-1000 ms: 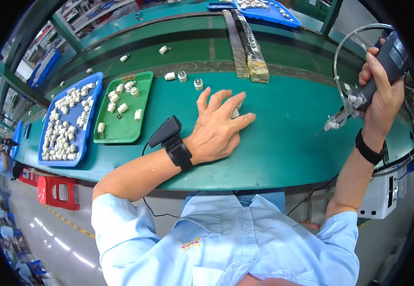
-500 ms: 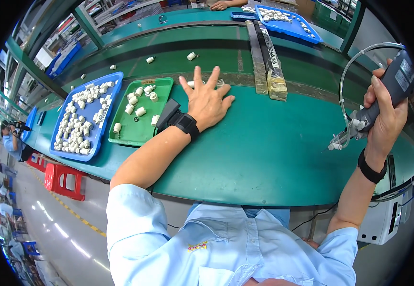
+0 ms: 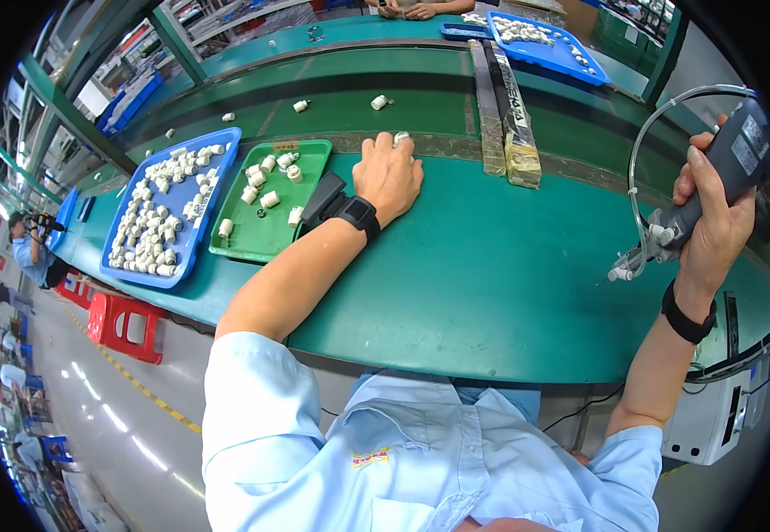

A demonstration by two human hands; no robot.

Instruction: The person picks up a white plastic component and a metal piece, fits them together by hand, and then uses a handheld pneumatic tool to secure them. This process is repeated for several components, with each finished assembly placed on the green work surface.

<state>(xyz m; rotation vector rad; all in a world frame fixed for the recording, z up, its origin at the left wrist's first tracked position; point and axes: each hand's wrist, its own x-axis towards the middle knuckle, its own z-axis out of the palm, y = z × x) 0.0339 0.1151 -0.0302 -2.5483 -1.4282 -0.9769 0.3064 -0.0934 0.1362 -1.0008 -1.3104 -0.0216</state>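
At the far edge of the green bench (image 3: 491, 293), my left hand (image 3: 388, 176) is closed, fingers curled down. A small white cylindrical part (image 3: 401, 138) peeks out at its fingertips; the rest of their grip is hidden. My right hand (image 3: 717, 217) holds a dark grey handheld dispensing tool (image 3: 739, 151) above the bench's right side. A clear tube (image 3: 635, 151) loops from it to a white fitting with a thin needle tip (image 3: 620, 271). Left of my left hand, a green tray (image 3: 247, 235) carries several white cylindrical parts and a small dark ring.
A blue tray (image 3: 188, 277) full of white parts lies at left. Beyond, loose white parts (image 3: 379, 103) sit on the green conveyor (image 3: 429, 97). Taped bars (image 3: 511, 120) cross it. Across stands another blue tray (image 3: 571, 66), near a co-worker's hands (image 3: 420, 11). Red stools (image 3: 123, 328) stand at left.
My left hand has gone from spread fingers to a closed grip at the bench's far edge. The loose conveyor parts have shifted right in the picture. My right hand keeps holding the tool almost unmoved.
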